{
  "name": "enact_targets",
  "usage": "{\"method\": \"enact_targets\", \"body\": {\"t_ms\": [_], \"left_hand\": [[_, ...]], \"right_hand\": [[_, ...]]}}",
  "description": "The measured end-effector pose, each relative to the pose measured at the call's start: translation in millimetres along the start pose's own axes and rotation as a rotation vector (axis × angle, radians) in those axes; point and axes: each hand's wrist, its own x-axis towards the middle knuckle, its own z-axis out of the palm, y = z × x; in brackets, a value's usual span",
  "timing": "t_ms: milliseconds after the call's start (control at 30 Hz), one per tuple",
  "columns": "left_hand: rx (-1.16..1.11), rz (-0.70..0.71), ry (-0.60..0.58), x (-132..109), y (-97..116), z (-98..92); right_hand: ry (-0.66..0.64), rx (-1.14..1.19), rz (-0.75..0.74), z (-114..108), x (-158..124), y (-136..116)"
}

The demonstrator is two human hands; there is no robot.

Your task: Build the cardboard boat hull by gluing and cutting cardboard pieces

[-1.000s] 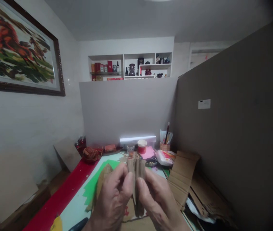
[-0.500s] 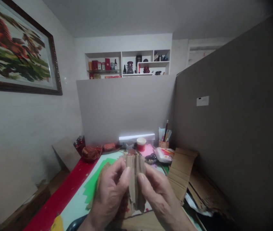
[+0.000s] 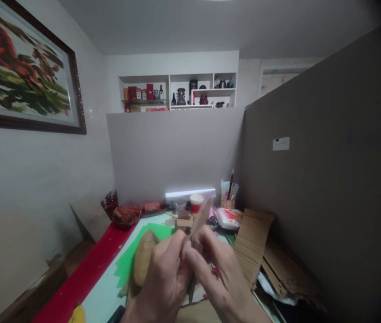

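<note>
Between my two hands is a strip of cardboard (image 3: 202, 217), its upper end rising past my fingers, seen nearly edge-on. My left hand (image 3: 166, 264) is closed around its left side, the fingertips partly hidden. With thumb and fingers pinched on it from the right, my right hand (image 3: 219, 269) meets the left one. A boat-shaped cardboard piece (image 3: 144, 256) lies just left of my left hand, partly over green paper (image 3: 126, 260). Beyond the strip stands a small brown cardboard block (image 3: 184, 220).
A red and white paper cup (image 3: 196, 204) and a pen holder (image 3: 228, 202) stand at the back. To the right lie a folded cardboard sheet (image 3: 253, 242) and a white packet (image 3: 229, 218). Grey partitions (image 3: 177, 152) enclose the table. Reddish model pieces (image 3: 126, 216) sit at the back left.
The cardboard has turned from facing me to nearly edge-on. My hands have come closer together around it, and the boat-shaped piece is now more visible.
</note>
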Motion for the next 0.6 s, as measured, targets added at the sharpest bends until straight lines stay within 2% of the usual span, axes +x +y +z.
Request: {"method": "enact_targets", "body": {"t_ms": [67,167,267,333,500,600], "left_hand": [[0.063,0.073,0.02,-1,-2,3.8],[0.113,0.076,0.113,-3,0,9.9],[0.093,0.064,0.207,-7,3,15.5],[0.057,0.014,0.244,-10,4,18.6],[-0.012,-0.246,0.361,-18,10,23.9],[-0.049,-0.309,0.382,-15,17,23.3]], "right_hand": [[0.055,-0.046,-0.069,2,-1,2],[0.138,-0.106,-0.175,6,-3,3],[0.18,-0.088,-0.141,12,-6,3],[0.187,-0.044,-0.106,16,-7,3],[0.262,-0.024,-0.017,26,-11,5],[0.275,-0.001,0.008,26,-10,6]]}}
